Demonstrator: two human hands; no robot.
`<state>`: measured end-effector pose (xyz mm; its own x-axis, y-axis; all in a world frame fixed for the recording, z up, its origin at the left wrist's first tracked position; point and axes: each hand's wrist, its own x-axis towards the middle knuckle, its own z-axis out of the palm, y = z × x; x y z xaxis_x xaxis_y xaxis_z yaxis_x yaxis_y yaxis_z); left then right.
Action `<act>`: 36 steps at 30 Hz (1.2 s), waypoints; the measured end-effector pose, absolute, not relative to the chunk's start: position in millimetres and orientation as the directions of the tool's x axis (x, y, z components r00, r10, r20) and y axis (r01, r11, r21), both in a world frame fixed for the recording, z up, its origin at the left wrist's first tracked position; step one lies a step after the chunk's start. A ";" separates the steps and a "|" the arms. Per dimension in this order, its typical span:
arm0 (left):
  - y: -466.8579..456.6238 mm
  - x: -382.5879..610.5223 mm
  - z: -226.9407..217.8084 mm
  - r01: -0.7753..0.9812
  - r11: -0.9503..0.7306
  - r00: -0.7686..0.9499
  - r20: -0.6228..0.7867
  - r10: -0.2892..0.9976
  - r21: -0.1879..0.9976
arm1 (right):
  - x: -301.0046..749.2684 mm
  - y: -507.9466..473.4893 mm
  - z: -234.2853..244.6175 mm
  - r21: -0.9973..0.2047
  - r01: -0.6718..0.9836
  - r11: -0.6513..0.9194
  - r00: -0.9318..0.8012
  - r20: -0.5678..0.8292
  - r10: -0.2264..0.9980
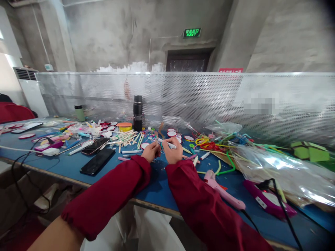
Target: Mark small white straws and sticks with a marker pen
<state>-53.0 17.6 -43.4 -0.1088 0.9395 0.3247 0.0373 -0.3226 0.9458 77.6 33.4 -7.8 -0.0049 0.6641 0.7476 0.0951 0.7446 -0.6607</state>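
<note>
Over the blue table (125,193), my left hand (151,152) is closed in a pinch, and whatever lies between its fingertips is too small to name. Close beside it, my right hand (173,152) grips a white marker pen (171,145), its tip end pointing toward the left fingers. Another marker with a blue end (132,152) lies just left of the left hand. White discs with red rims (171,133) sit beyond the right hand. A pink glue gun (225,191) rests to the right of my right sleeve.
Two dark phones (97,161) and scattered wooden sticks (123,140) lie to the left. A black flask (138,113) stands at the back before a perforated metal screen (172,97). Clear plastic bags (282,167), pipe cleaners (231,164) and a corded purple power strip (269,200) crowd the right.
</note>
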 end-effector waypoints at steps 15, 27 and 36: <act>18.1 -53.4 -44.8 0.052 -0.340 -0.110 0.343 0.933 0.939 | 76.5 35.7 -11.0 -0.656 0.094 0.749 -0.028 0.751 0.660; 16.5 -51.9 -42.4 0.033 -0.311 -0.114 0.313 0.943 0.950 | 77.1 34.1 -9.8 -0.675 0.107 0.730 0.009 0.735 0.678; 13.9 -51.0 -39.7 0.040 -0.314 -0.103 0.317 0.943 0.949 | 76.6 33.3 -11.0 -0.666 0.128 0.735 0.004 0.741 0.671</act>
